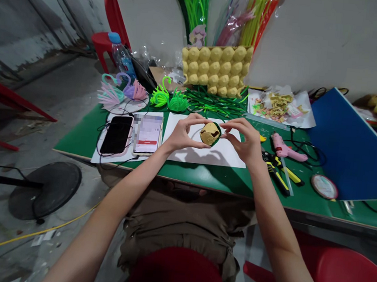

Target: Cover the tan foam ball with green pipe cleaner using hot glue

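Both my hands hold a small round piece of tan egg-carton cardboard (209, 133) ringed with green pipe cleaner, above a white sheet of paper (227, 156) on the green table (205, 176). My left hand (182, 133) pinches its left side with thumb and fingers. From the right, my right hand (244, 140) grips the other side the same way. The piece hovers a little above the paper.
Two phones (117, 134) lie left of the paper. Pipe-cleaner swans (161, 95) and loose green stems (212, 103) sit behind, before a yellow egg tray (214, 69). A pink glue gun (285, 149), pliers (278, 170) and a blue board (350, 144) lie right.
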`<state>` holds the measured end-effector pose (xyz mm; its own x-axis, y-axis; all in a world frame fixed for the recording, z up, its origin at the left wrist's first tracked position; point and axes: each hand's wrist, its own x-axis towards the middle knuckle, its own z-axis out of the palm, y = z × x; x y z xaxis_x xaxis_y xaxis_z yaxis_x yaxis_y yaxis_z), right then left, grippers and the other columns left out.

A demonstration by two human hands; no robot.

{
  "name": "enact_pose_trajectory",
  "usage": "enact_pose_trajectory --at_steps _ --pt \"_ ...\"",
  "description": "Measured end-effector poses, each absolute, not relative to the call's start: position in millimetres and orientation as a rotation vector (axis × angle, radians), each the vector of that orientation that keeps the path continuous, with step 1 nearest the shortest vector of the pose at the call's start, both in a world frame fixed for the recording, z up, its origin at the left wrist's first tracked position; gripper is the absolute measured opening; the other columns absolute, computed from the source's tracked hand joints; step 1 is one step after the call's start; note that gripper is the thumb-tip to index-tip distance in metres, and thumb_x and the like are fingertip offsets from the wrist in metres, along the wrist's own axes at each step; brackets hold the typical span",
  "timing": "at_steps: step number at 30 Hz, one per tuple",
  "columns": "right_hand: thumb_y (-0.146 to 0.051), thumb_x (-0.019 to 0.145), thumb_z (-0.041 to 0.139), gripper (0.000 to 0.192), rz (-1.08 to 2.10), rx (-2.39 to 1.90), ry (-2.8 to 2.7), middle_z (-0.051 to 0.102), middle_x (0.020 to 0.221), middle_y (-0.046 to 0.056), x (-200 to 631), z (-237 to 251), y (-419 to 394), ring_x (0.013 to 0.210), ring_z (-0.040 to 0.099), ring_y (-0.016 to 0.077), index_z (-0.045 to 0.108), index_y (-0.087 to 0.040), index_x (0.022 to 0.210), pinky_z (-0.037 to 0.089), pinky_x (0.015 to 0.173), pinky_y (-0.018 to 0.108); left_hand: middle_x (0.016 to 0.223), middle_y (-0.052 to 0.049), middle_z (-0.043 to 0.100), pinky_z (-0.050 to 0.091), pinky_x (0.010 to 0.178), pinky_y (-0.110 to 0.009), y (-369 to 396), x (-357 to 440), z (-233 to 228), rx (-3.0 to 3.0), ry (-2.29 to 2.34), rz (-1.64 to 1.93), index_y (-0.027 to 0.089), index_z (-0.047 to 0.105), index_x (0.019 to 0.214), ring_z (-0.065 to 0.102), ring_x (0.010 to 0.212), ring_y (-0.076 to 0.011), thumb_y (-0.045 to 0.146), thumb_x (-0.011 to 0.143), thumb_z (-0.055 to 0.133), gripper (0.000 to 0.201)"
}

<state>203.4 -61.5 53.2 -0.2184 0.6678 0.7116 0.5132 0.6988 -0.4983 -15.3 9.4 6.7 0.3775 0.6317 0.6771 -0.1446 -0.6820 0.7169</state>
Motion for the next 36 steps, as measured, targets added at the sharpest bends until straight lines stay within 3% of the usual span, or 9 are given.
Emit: enact_pose_trajectory --at_steps 10,19,36 --pt "-0.033 0.092 0.071 0.017 0.260 -0.912 -1.961 0.073 0.101 0.005 208 54 -62 0.086 0.070 0.0204 0.077 -0.029 0.107 0.058 0.084 0.039 0.105 -0.008 0.071 0.052 0.094 -0.042 9 -17 6 1.969 0.400 1.364 0.028 0.079 0.114 0.064 0.102 -0.0244 0.051 0.045 0.100 0.077" --pt "-0.036 0.090 0.074 0.009 0.108 -0.890 -1.814 0.075 0.086 0.004 201 56 -67 0.076 0.071 0.0192 0.078 -0.028 0.091 0.059 0.074 0.035 0.106 -0.008 0.072 0.051 0.098 -0.045 12 -18 6 1.921 0.431 1.373 0.027 0.079 0.116 0.064 0.106 -0.0268 0.053 0.045 0.100 0.078" --pt "-0.040 0.092 0.072 0.015 0.064 -0.895 -1.575 0.072 0.082 0.003 184 47 -67 0.077 0.069 0.0195 0.075 -0.026 0.087 0.056 0.070 0.035 0.107 -0.007 0.074 0.049 0.099 -0.045 16 -18 4 1.856 0.424 1.410 0.028 0.079 0.114 0.062 0.105 -0.0255 0.051 0.046 0.100 0.074"
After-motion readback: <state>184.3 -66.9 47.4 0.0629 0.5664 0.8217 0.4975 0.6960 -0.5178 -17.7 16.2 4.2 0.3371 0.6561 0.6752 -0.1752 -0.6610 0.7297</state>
